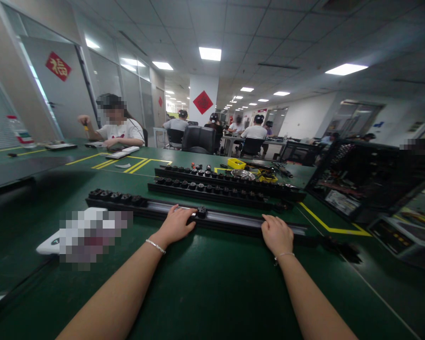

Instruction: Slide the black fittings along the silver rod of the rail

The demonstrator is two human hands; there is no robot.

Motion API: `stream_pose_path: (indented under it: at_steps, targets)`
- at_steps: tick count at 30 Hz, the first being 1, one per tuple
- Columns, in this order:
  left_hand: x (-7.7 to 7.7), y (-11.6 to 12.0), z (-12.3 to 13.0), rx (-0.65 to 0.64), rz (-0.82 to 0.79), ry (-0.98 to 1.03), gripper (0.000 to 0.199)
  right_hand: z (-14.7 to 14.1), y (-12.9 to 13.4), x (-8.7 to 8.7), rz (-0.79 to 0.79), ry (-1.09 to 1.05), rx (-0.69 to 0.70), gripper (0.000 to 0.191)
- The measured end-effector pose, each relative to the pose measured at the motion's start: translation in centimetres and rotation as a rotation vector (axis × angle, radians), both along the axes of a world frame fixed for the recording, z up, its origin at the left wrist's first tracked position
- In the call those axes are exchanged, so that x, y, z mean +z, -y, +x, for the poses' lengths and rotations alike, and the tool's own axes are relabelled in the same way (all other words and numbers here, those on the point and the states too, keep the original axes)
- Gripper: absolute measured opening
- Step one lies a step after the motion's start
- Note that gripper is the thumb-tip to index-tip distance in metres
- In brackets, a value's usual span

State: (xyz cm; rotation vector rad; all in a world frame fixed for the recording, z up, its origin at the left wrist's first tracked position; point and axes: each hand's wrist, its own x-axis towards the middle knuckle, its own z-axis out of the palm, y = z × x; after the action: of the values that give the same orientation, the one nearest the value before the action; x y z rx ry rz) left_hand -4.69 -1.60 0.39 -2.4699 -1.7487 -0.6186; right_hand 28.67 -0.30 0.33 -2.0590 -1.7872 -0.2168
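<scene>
A long black power strip housing with an open channel lies across the green table in front of me. Several black socket modules sit in its left end, and a single socket module stands apart near the middle. My left hand grips the housing just left of that single module, fingers over the channel and thumb toward the near side. Farther right, my right hand has its fingers bent over the housing's near edge. Its palm side is hidden.
Behind lie two more black strips filled with socket modules. A yellow tray and a metal dish stand beyond. An open computer case is at right, a white device at left. A person sits across the table.
</scene>
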Motion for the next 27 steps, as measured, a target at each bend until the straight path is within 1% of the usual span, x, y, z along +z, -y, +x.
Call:
stream_pose_path:
  at_steps: [5,9,12,15,18,21,24,25,27]
  targets:
    - [-0.1,-0.1,-0.1,-0.004,-0.005,-0.007,0.041,0.0,0.0,0.1,-0.016,-0.005,0.013,0.048]
    - [-0.2,-0.2,-0.2,-0.013,0.002,-0.008,0.041,-0.1,0.2,0.1,0.002,-0.036,0.013,0.048]
    - [-0.2,-0.2,-0.2,-0.012,-0.002,-0.007,0.040,-0.2,0.3,-0.1,0.057,-0.048,0.009,0.045]
    - [-0.1,-0.2,-0.1,-0.017,-0.009,-0.002,0.040,-0.7,0.6,-0.1,0.156,-0.015,0.026,0.042]
    - [-0.1,-0.2,-0.1,-0.022,-0.010,0.000,0.040,-1.9,0.9,0.2,0.226,0.020,0.138,0.039]
    - [-0.1,-0.2,-0.1,-0.025,-0.010,0.000,0.040,-3.8,1.3,0.4,0.206,0.037,0.323,0.038]
    - [-0.1,-0.2,0.0,-0.025,-0.006,-0.001,0.040,-5.9,1.8,0.4,0.121,0.030,0.469,0.039]
    - [-0.1,-0.2,0.0,-0.027,-0.004,-0.001,0.040,-6.6,1.9,0.4,0.071,0.025,0.501,0.039]
    - [-0.2,-0.2,0.0,-0.029,0.002,-0.003,0.040,-7.8,2.2,0.4,0.000,0.028,0.515,0.042]
